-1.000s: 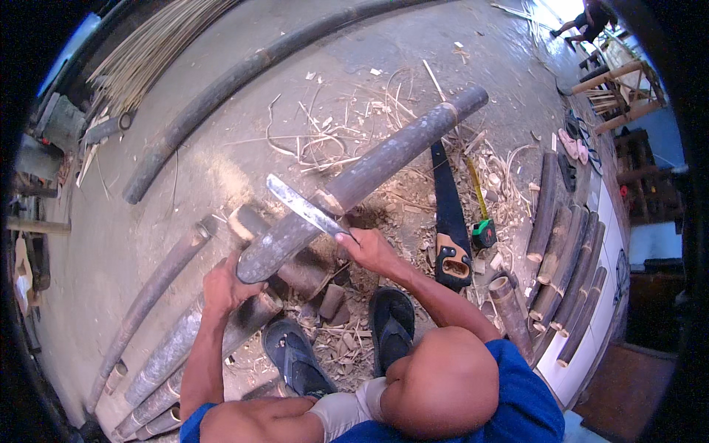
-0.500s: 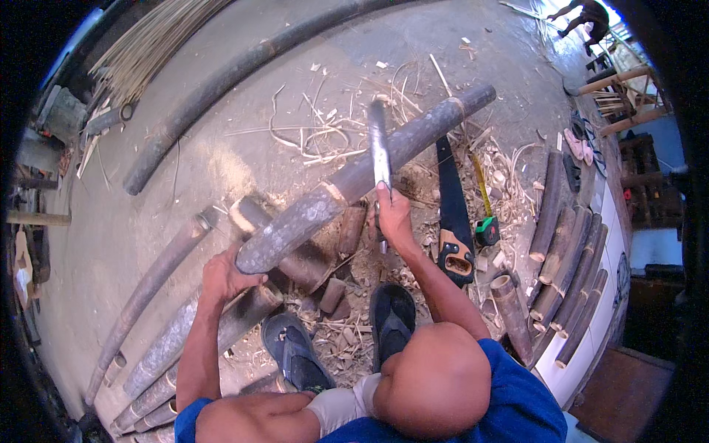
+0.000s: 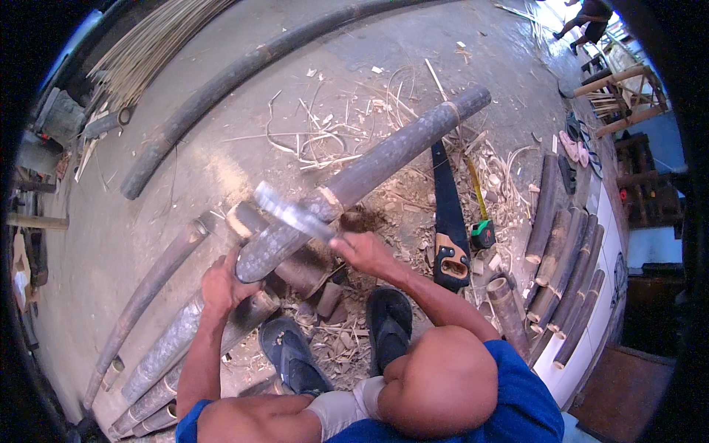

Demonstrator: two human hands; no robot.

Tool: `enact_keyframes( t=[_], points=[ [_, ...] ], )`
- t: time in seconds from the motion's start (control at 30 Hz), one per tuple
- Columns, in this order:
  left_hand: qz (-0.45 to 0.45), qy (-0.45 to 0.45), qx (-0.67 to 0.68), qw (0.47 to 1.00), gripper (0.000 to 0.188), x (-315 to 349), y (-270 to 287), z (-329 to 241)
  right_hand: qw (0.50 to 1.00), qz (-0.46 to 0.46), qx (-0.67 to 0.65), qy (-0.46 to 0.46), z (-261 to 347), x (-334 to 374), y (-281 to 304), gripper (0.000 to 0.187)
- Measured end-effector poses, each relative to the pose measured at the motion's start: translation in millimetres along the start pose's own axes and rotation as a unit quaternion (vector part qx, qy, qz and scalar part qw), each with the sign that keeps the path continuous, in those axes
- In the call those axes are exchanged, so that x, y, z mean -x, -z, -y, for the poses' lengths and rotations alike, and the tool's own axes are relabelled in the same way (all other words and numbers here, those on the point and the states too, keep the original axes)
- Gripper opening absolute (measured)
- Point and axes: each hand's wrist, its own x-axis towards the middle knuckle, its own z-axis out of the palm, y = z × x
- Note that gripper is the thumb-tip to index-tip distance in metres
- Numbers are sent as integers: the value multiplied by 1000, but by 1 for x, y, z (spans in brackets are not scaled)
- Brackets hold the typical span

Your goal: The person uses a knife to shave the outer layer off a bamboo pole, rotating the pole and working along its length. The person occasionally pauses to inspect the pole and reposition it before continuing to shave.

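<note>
A thick dark bamboo pole (image 3: 402,151) lies slantwise in front of me, its near end toward my left. My left hand (image 3: 220,286) is closed around that near end. In my right hand (image 3: 367,253) is a broad-bladed knife (image 3: 289,212), smeared by motion, its blade across the pole close to a pale ring at a node. Whether the blade touches the bamboo I cannot tell. Beneath the near part of the pole sits a dark rounded log (image 3: 303,275), partly hidden.
A handsaw (image 3: 449,203) and a green tape measure (image 3: 483,235) lie right of the pole among shavings (image 3: 347,341). Cut bamboo lengths (image 3: 565,269) stack at right, more (image 3: 166,351) at lower left. A long pole (image 3: 199,103) curves behind. Another person (image 3: 588,18) is far right.
The knife has swung left and down from upright beyond the pole to lie across it. My right hand has moved left and nearer. My left hand keeps its grip on the pole's end.
</note>
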Motion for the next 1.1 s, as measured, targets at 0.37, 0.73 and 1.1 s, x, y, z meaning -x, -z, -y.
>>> enact_keyframes(
  t=[0.37,0.73,1.1],
  points=[
    [48,14,47,998,98,-4,13,-5,998,-57,-11,21,-1,-5,18,57],
    [95,27,87,991,100,-13,15,2,997,-67,-29,-4,-4,-3,11,54],
    [141,54,131,980,102,-18,18,7,996,-53,-45,-59,-1,0,13,58]
  ],
)
